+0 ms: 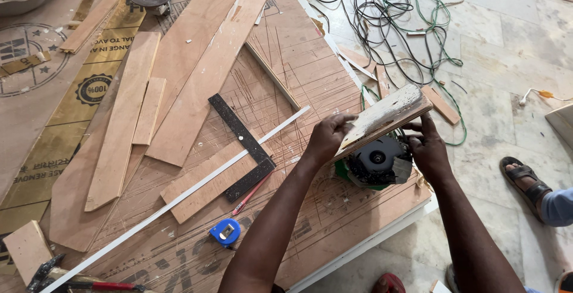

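Wood offcut [385,117] clamped between left grip [327,139] and right grip [427,150], above circular saw [376,162].

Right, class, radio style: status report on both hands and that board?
Left hand and right hand both grip the paint-smeared board. Board tilted, over the circular saw. Tangled cables on floor beyond.

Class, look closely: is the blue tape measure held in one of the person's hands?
No: the blue tape measure lies on the plywood sheet, while the left hand and right hand hold a wooden piece.
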